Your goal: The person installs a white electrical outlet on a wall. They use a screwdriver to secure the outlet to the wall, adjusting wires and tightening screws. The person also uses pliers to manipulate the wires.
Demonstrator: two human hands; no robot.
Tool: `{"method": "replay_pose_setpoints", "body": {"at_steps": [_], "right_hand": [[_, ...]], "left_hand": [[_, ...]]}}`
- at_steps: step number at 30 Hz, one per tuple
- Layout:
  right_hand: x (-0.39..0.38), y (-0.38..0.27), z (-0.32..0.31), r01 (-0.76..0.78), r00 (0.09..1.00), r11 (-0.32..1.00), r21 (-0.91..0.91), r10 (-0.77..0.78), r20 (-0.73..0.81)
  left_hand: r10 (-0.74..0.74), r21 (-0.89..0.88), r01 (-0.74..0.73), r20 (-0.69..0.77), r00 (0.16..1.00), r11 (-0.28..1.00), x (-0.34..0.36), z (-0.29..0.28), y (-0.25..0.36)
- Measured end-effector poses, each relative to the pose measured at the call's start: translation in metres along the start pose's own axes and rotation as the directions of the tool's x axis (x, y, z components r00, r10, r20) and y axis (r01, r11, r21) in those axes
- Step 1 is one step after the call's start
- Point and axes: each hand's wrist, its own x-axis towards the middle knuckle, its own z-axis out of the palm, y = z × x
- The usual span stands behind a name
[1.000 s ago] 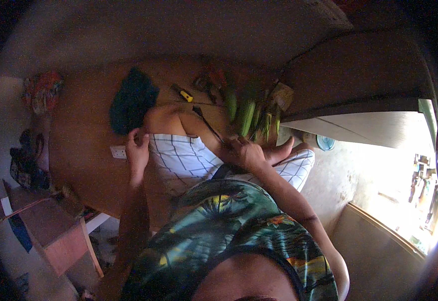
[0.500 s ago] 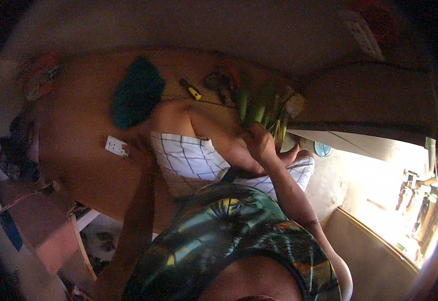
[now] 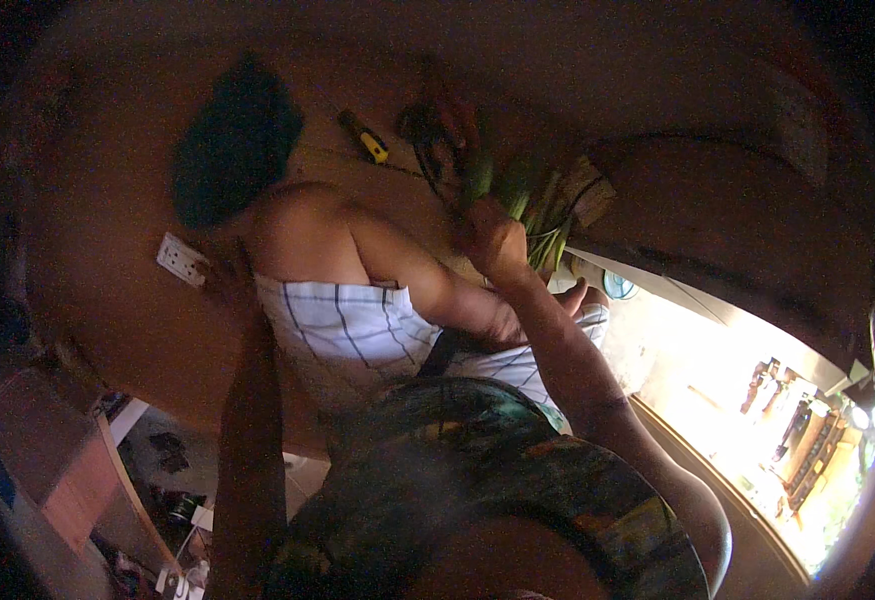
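The room is dim, with a glaring bright opening (image 3: 777, 440) at the right and a smooth brown floor (image 3: 127, 310) under the seated person. A bare knee (image 3: 302, 225) rises near the middle, above white shorts (image 3: 342, 315) crossed by thin dark lines.

On the floor left of the knee lies a white socket board (image 3: 179, 259), a flat, hard-looking rectangle pierced with small dark holes. The left hand (image 3: 227, 278) is at its near right end, deep in shadow; whether its fingers pinch the board or merely rest by it, I cannot tell.

The right hand (image 3: 495, 240) is beyond the shin, its fingers curled inward. Whether anything sits inside that curl cannot be told. Just behind it are long, ribbed green stalks (image 3: 517, 190), bunched and narrowing toward paler strips, with a squarish tan block (image 3: 593, 190) beside them.

Beyond the knee lies a soft, rumpled teal cloth (image 3: 237, 145), loosely heaped. Right of it is a slim tool (image 3: 365, 138), dark at one end and yellow at the other, then a looped dark cord (image 3: 415, 125).
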Motion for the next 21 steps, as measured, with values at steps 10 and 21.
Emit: {"method": "replay_pose_setpoints", "body": {"at_steps": [10,21], "right_hand": [[0.055,-0.017,-0.038,0.232,0.970,0.972,0.043,-0.228,-0.082],[0.035,-0.032,0.066,0.082,0.842,0.970,-0.229,0.056,0.537]], "left_hand": [[-0.010,-0.028,0.009,-0.018,1.000,1.000,0.011,0.003,-0.009],[-0.072,-0.045,0.070,-0.040,0.997,0.997,0.003,0.005,-0.011]]}}
